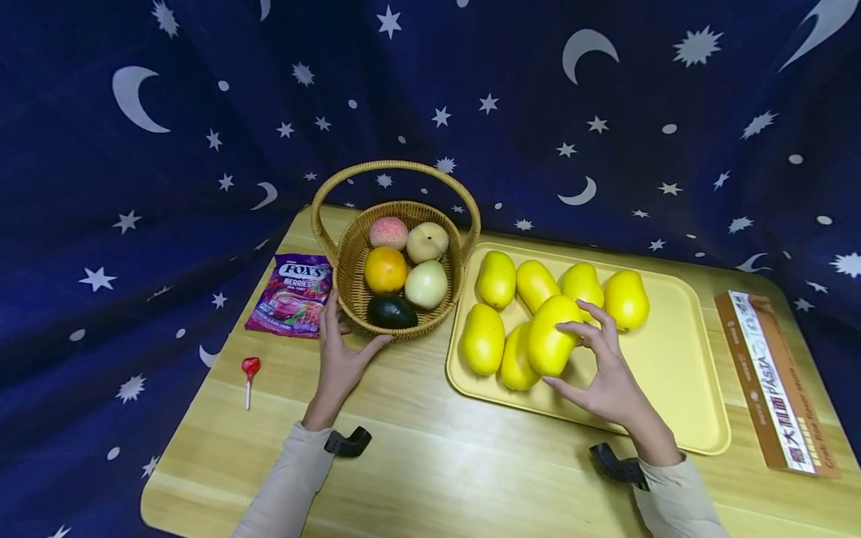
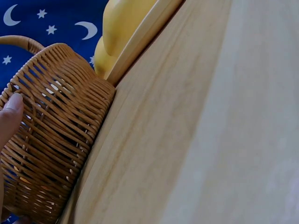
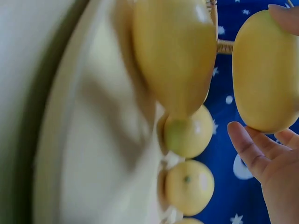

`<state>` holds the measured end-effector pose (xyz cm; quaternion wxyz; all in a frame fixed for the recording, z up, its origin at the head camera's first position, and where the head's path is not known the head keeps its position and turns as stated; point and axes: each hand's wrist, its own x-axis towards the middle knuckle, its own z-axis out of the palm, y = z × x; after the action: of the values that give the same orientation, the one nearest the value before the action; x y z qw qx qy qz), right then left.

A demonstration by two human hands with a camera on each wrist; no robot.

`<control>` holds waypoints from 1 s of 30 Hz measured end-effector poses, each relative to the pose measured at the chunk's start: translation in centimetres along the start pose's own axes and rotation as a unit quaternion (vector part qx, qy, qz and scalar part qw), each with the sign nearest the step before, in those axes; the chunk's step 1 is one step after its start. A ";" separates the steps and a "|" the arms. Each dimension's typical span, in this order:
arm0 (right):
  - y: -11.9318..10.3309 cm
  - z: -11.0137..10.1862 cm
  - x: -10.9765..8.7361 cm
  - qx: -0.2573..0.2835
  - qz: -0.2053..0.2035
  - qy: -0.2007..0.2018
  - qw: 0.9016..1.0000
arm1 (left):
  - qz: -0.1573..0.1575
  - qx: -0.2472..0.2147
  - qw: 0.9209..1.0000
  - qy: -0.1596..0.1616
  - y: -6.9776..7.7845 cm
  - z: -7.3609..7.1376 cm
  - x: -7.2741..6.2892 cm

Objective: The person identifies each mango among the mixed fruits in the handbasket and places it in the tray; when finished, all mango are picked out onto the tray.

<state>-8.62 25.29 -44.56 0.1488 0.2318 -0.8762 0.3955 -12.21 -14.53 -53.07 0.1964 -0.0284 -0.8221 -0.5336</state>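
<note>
My right hand [image 1: 605, 377] holds a yellow mango [image 1: 551, 336] between thumb and fingertips, raised over the tray. In the right wrist view the held mango [image 3: 264, 70] hangs apart from the mangoes behind it. Several more mangoes [image 1: 483, 340] lie on the pale yellow tray [image 1: 673, 388]. My left hand [image 1: 339, 366] rests against the near left wall of a wicker basket [image 1: 344, 280], thumb and fingers spread; the left wrist view shows its thumb [image 2: 11, 114] on the weave. Inside are a peach [image 1: 388, 233], an orange [image 1: 385, 270], an avocado [image 1: 392, 311] and two pale round fruits [image 1: 426, 285].
A purple candy bag [image 1: 289, 295] lies left of the basket, with a red lollipop [image 1: 250, 366] nearer the front. Right of the tray is a long pasta box [image 1: 773, 381]. The basket's tall handle [image 1: 397, 166] arches overhead, and a starry blue cloth [image 1: 471, 90] hangs behind the table.
</note>
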 end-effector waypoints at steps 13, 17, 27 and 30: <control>1.4 -0.9 -3.2 0.009 0.044 -0.001 0.999 | -0.001 0.001 1.000 0.000 0.1 0.0 0.0; 3.3 -0.5 -4.4 0.015 0.067 -0.002 0.998 | 0.000 0.001 1.000 0.004 0.1 0.0 0.0; 5.6 -0.1 -5.5 0.036 0.092 -0.032 0.995 | -0.010 -0.005 1.000 0.007 0.3 0.2 0.1; 5.6 -0.1 -5.4 0.040 0.091 -0.042 0.994 | -0.009 -0.005 1.000 0.008 0.3 0.3 0.2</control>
<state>-6.93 30.17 -50.39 0.0657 0.1729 -0.8828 0.4318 -12.39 -14.15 -52.89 0.1978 -0.0177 -0.8179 -0.5400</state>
